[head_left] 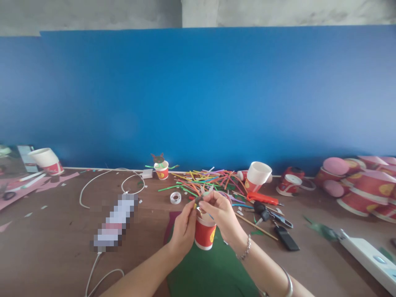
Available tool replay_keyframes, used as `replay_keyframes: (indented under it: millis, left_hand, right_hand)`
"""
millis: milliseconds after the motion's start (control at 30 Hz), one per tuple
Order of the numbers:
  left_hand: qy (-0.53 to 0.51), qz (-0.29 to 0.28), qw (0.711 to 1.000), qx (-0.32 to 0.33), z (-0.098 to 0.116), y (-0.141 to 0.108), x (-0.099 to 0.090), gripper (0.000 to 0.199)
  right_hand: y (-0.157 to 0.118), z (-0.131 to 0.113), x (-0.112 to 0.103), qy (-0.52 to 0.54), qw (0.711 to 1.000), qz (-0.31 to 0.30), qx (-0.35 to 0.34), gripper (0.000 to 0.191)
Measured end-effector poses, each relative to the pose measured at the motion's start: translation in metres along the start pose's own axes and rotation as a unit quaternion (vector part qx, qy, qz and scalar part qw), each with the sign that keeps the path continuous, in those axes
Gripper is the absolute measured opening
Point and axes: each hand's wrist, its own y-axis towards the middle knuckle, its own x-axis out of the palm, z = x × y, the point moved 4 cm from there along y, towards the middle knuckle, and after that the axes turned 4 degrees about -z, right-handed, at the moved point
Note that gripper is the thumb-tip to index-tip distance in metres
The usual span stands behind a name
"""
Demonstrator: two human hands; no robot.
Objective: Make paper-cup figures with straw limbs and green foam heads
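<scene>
A red and white paper cup (204, 236) with a yellow emblem stands upright on a dark green sheet (213, 268). Over its rim, my left hand (184, 226) pinches a small greyish-green paper piece (199, 199) between thumb and fingers. My right hand (223, 211) is closed on the same piece from the other side, fingertips almost meeting the left ones. Light pointed tips (206, 190) show just above the fingers. Much of the piece is covered by my fingers. Behind my hands lies a heap of thin coloured paper strips (204, 179).
A roll of clear tape (175, 198), a decorated cup (161, 171), a white cup (258, 175), an orange cutter (262, 198) and keys (262, 211) lie around. Left is a blurred-out phone (116, 222) with a white cable; right are stacked cups (365, 189) and a power strip (368, 258).
</scene>
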Motion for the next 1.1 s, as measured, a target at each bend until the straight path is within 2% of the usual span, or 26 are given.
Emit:
replay_keyframes:
  millis: [167, 367, 800, 1100]
  left_hand:
    - [-0.008, -0.014, 1.0, -0.005, 0.0013, 0.0001, 0.0018, 0.034]
    - [-0.009, -0.017, 1.0, 0.0, 0.0074, 0.001, 0.0016, 0.034]
    - [0.025, -0.04, 0.999, 0.02, 0.0072, 0.0, 0.0015, 0.032]
    - [0.053, -0.06, 0.996, 0.045, 0.008, -0.0003, 0.0025, 0.032]
  right_hand:
    - [-0.0005, -0.0019, 0.0008, 0.043, 0.999, -0.011, 0.0, 0.021]
    - [0.001, 0.0008, 0.0026, 0.036, 0.999, -0.036, 0.01, 0.02]
    - [0.0007, 0.0002, -0.0012, 0.026, 0.999, -0.006, 0.029, 0.026]
    - [-0.0002, 0.0037, 0.0005, 0.118, 0.989, -0.058, 0.068, 0.033]
